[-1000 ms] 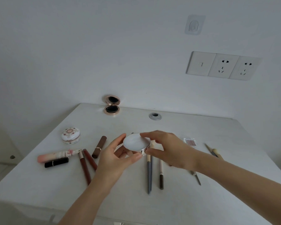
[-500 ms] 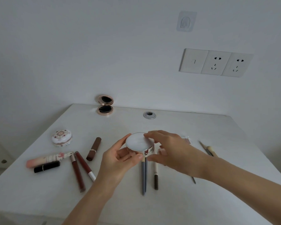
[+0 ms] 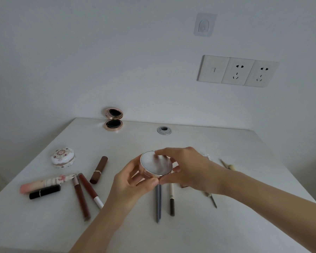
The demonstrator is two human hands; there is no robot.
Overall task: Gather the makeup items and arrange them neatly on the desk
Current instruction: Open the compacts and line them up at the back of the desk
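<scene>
Holding a round silver makeup case (image 3: 156,166) above the white desk (image 3: 226,152), the left hand (image 3: 130,187) and right hand (image 3: 188,170) both grip its edge.

1. An open mirror compact (image 3: 113,120) and a grommet (image 3: 164,130) are being carried at the white tabletop's (image 3: 226,152) far edge.
2. A flowered round box (image 3: 63,157), a brown lipstick (image 3: 98,169) and a black lipstick (image 3: 44,192) are being borne at the left.
3. Grey pencils (image 3: 157,203) are being supported near the middle.
</scene>
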